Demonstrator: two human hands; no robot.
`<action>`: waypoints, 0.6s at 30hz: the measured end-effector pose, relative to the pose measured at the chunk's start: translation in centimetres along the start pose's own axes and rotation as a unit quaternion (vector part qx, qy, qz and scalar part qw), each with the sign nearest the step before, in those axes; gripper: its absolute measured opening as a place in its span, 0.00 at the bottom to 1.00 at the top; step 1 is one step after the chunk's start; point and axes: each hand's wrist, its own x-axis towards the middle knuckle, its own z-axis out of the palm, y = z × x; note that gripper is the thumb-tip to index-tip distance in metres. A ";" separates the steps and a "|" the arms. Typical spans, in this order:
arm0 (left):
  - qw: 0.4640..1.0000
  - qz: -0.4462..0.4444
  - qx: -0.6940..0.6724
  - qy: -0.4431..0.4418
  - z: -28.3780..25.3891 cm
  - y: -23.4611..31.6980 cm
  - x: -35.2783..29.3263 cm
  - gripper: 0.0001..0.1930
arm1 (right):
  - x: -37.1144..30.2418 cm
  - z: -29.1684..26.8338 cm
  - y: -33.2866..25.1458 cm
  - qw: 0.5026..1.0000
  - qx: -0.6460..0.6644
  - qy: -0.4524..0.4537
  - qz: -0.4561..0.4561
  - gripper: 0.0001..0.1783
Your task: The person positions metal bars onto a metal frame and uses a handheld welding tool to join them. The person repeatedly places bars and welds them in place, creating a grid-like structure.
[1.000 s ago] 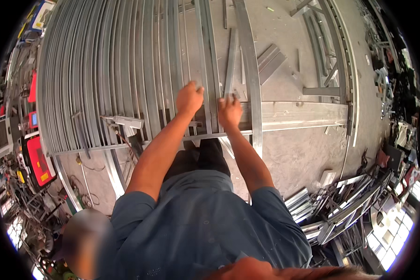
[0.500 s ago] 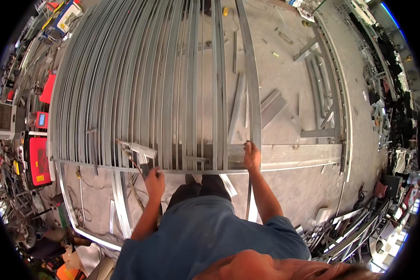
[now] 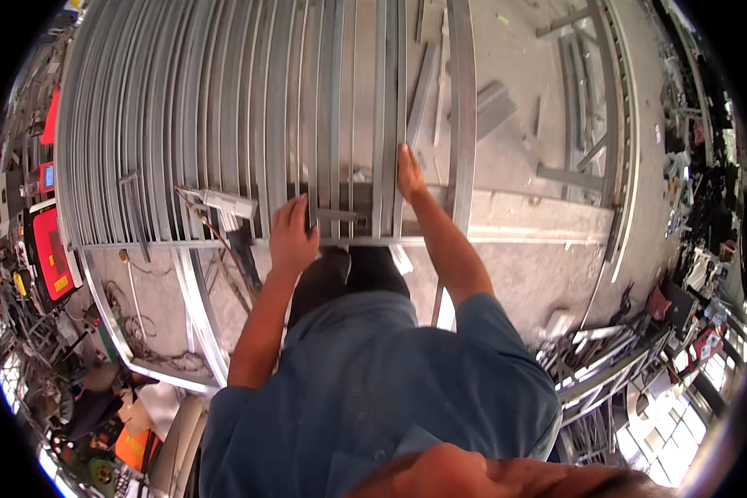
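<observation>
A row of long grey metal tubes (image 3: 249,100) runs away from me across a frame. Over the tubes at centre left lies my left hand (image 3: 294,239), open, its fingers stretched forward. To the right, my right hand (image 3: 410,173) is closed at the side of a tube (image 3: 401,75) near the row's right end; its far fingers are hidden. A short grey metal piece (image 3: 337,215) rests crosswise between my hands. Left of my left hand sits a pale metal block-like tool (image 3: 227,203), with a reddish cable beside it.
A slim T-shaped metal tool (image 3: 133,212) lies on the tubes at left. The frame's front rail (image 3: 539,241) crosses before my waist. Right of the row stand a wider bar (image 3: 463,108) and a metal frame (image 3: 610,124). Red machines (image 3: 48,253) stand at far left.
My left hand has moved forward onto the tubes. My right hand has left the wider bar and moved left and forward to another tube. The view has shifted.
</observation>
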 end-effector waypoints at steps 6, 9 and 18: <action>0.979 0.131 0.049 -0.151 1.9 1.0 3.2 0.27 | -1.8 -0.2 -4.3 0.997 0.035 -0.068 0.027 0.46; 0.969 0.151 0.076 -0.181 3.6 0.0 3.6 0.21 | -1.7 -0.4 -4.4 0.997 0.040 -0.060 0.030 0.46; 0.966 0.162 0.107 -0.170 4.2 -0.8 3.3 0.12 | -1.8 0.2 -4.5 0.998 0.037 -0.025 0.035 0.46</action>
